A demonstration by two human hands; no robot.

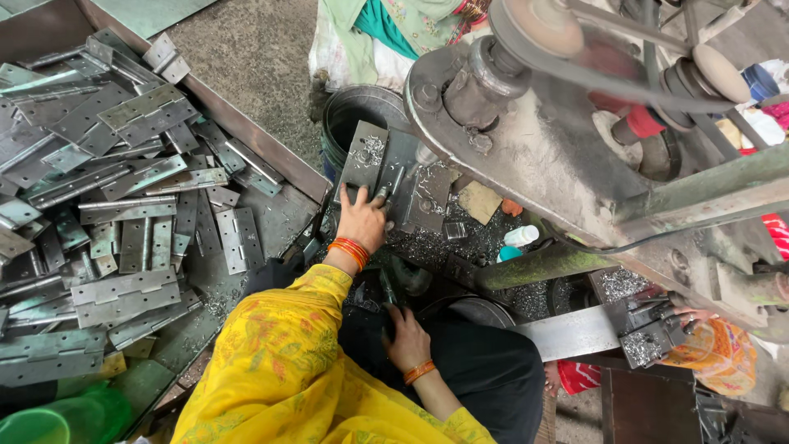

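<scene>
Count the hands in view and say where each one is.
2. The left hand rests on the metal plate under the machine; the right hand lies lower, over the dark lap. Others may be hidden.

A small white bottle point(521, 236) with a teal cap lies among metal shavings point(427, 244) beneath the machine point(559, 156).

A grey steel hinge point(367, 158), dusted with shavings, was laid flat at the machine bed's point(427, 215) left edge.
</scene>
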